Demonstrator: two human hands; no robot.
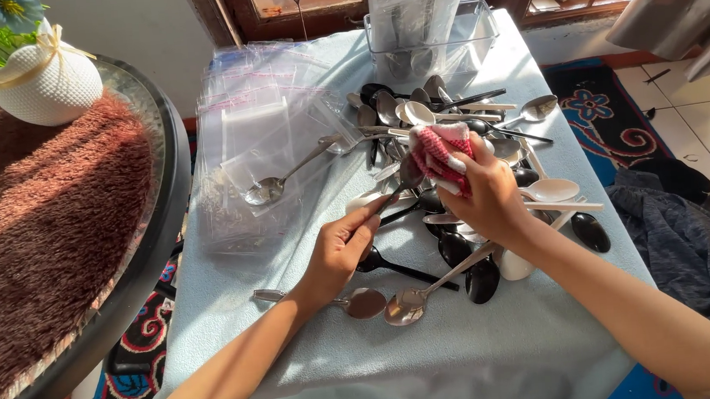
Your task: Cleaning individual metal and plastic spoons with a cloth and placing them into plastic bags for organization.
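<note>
Pink cloth (440, 155) in right hand (486, 202), left hand (342, 247) pinching spoon (400, 183)

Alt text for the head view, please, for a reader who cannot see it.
The left hand holds a metal spoon by its handle while the right hand rubs its bowl with a pink-and-white cloth, above a pile of spoons on a pale blue tablecloth; clear plastic bags lie left.
</note>
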